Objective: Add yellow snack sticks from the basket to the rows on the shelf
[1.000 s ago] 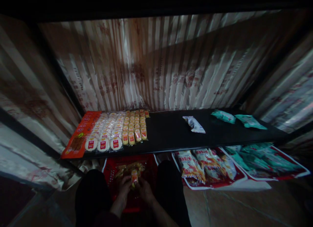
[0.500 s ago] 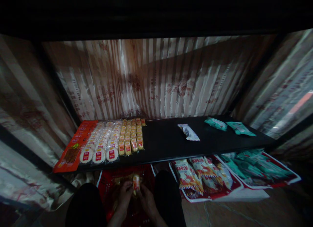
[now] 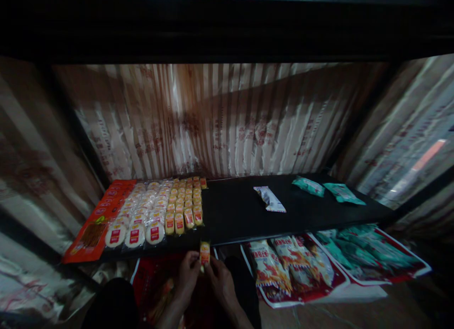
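Observation:
A small yellow wrapped snack roll (image 3: 205, 252) with a red and white label stands upright between my hands, just below the shelf's front edge. My left hand (image 3: 189, 273) is closed, its fingertips at the packet's left side. My right hand (image 3: 220, 278) grips the packet's lower right side with thumb and fingers. Under my hands is a red box (image 3: 142, 277) with more yellow packets, dimly lit. On the shelf behind, matching yellow packets (image 3: 179, 220) stand in rows beside round white wrapped crackers (image 3: 135, 235).
The black shelf (image 3: 227, 215) also carries an orange bag (image 3: 94, 225), a white packet (image 3: 271, 199) and two teal packets (image 3: 308, 186). Below at right are a box of chip-like bags (image 3: 267, 267) and a box of teal packets (image 3: 376, 248). A shelf edge (image 3: 227, 40) runs overhead.
My hands have risen with the snack roll from over the red box toward the shelf's front edge. The view has shifted slightly; the things on the shelf look unmoved.

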